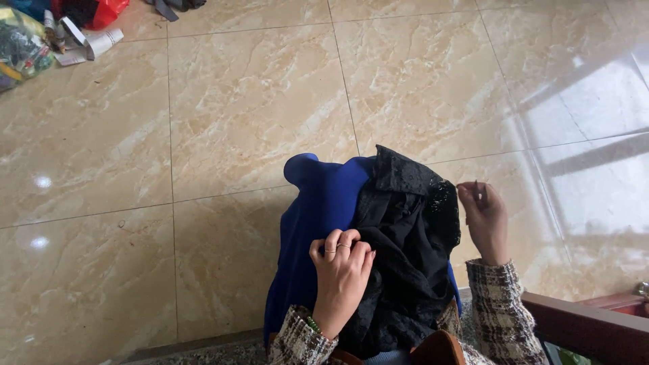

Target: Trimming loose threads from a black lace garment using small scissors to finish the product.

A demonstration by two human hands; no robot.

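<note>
Left hand (341,270) presses down, fingers curled, gripping the black lace garment (405,250) lying over blue fabric (318,223) on the lap. Right hand (483,216) pinches a thin needle-like item (476,191), thread not discernible. Risk: a pricked finger or snagged lace if the cloth slips
</note>
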